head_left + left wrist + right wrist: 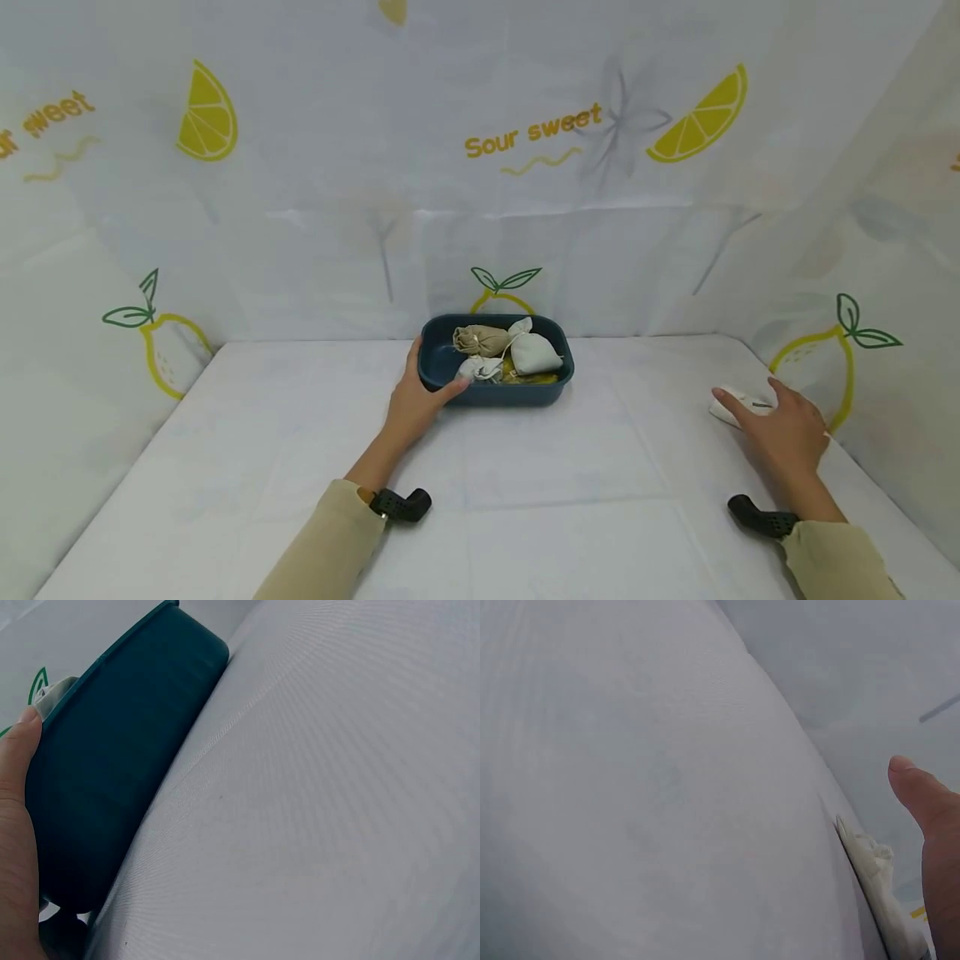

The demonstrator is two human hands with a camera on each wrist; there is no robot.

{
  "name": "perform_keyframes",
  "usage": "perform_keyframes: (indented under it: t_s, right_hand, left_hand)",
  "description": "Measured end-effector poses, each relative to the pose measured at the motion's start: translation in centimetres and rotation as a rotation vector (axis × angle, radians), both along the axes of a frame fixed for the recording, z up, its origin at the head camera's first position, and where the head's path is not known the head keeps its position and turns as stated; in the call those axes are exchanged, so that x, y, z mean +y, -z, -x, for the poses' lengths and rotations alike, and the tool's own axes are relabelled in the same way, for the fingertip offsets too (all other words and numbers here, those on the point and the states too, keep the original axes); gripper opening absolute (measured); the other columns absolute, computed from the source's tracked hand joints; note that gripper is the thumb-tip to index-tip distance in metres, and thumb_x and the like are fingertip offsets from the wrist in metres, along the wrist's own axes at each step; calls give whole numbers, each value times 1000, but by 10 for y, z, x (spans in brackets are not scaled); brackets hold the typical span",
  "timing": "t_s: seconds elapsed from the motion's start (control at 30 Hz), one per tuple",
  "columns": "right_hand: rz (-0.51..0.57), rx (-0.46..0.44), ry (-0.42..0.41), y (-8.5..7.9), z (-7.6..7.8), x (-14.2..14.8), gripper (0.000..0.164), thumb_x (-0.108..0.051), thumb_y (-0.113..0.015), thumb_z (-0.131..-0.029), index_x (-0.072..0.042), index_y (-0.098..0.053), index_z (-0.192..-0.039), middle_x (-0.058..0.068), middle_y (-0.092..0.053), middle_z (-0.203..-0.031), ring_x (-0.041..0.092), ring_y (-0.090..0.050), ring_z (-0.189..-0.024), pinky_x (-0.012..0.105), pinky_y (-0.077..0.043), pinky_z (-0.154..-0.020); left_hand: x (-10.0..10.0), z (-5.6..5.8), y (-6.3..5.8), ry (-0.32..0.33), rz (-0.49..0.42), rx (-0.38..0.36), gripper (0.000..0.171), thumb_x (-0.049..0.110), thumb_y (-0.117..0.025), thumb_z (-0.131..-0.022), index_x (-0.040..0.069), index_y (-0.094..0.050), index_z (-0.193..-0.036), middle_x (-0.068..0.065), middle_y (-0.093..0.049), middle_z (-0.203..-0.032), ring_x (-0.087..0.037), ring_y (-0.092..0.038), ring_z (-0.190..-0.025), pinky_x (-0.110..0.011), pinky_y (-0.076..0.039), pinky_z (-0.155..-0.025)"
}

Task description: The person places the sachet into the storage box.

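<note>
A dark blue plastic bin (491, 397) stands at the back middle of the white table. My left hand (416, 404) grips its left front corner, thumb over the front rim, fingers along the left side. In the left wrist view the thumb lies at the rim of the bin (127, 742). Inside are a tan wrapped bundle (480, 340), a white tied pouch (535, 354), a smaller crumpled white bundle (478, 368) and something yellow (534, 379). On the right, my right hand (791, 433) hovers with spread fingers over a crumpled white packet (885, 892), its thumb apart from it.
A white sheet covers the table (540, 525). White curtains (330, 250) printed with lemons rise behind it and along both sides. The white packet lies near the table's right edge. A dark wrist device (401, 504) sits on each forearm.
</note>
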State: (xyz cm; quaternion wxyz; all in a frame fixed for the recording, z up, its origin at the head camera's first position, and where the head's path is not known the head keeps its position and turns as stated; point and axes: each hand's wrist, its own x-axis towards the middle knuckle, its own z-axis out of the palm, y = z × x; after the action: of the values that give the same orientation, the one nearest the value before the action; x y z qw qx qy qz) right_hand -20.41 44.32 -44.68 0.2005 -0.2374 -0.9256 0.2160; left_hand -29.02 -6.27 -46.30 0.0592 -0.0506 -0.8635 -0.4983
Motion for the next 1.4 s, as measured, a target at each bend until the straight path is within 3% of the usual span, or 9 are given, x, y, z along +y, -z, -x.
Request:
perform_keyframes:
  t_s: [0.33,0.67,0.9,1.07,1.1,1.17,1.27,1.33,1.4]
  right_hand:
    - [24,-101,11,11,1,5,101,-55,-67,-90,5,-22,-157,43,-28,-152,62,-30,-137,70,-28,-110]
    - [-46,38,-168,19,3,3,54,-22,-56,-101,9,-45,-145,43,-48,-138,63,-45,-123,71,-37,-99]
    - [-28,117,-169,14,4,-3,47,-16,-51,-103,5,-49,-145,38,-52,-138,61,-48,-125,69,-38,-100]
    - [33,192,-216,-8,8,-23,47,-18,-54,-104,1,-50,-146,35,-54,-138,58,-51,-126,66,-42,-94]
    - [30,207,-229,-13,9,-29,47,-19,-55,-103,0,-51,-146,35,-55,-137,56,-53,-124,64,-44,-90]
    - [20,252,-262,-26,10,-42,46,-18,-58,-102,-2,-54,-145,34,-60,-133,52,-59,-118,44,-51,-81]
    - [10,309,-314,-42,15,-62,46,-18,-61,-101,-5,-55,-145,33,-63,-129,47,-63,-109,15,-43,-68]
    - [9,346,-358,-54,18,-76,45,-17,-62,-101,-6,-56,-144,32,-64,-129,45,-64,-107,4,-31,-63]
    - [13,374,-410,-65,23,-91,46,-16,-63,-100,-7,-56,-144,32,-63,-131,45,-65,-107,2,-31,-65]
  left_hand:
    - [1,0,-4,-1,9,-2,114,67,-77,-77,37,-8,-163,-12,-33,-165,-42,-45,-143,-62,-40,-110]
    - [-1,0,-4,0,12,1,113,66,-76,-78,38,-7,-163,-11,-32,-166,-42,-45,-143,-63,-41,-110]
    - [-3,0,-4,2,6,3,113,66,-76,-78,37,-7,-163,-11,-32,-166,-42,-44,-144,-62,-40,-111]
    - [-3,-1,-3,0,2,3,113,66,-76,-78,37,-7,-163,-11,-32,-166,-42,-45,-143,-63,-41,-110]
    - [-3,-1,-3,0,0,1,113,66,-76,-78,37,-7,-163,-11,-32,-166,-42,-45,-143,-63,-41,-109]
    - [-2,-2,-3,1,-4,0,113,66,-76,-79,36,-7,-163,-11,-31,-166,-42,-45,-143,-63,-41,-109]
    - [-1,-2,-2,2,-6,6,112,66,-76,-79,36,-8,-163,-12,-31,-166,-42,-45,-143,-63,-41,-109]
    - [-1,-2,-1,5,-7,12,112,66,-75,-79,36,-8,-163,-12,-31,-166,-42,-44,-144,-63,-41,-109]
    - [0,-1,-1,4,-3,14,113,67,-75,-78,36,-8,-163,-12,-32,-166,-42,-44,-144,-63,-41,-109]
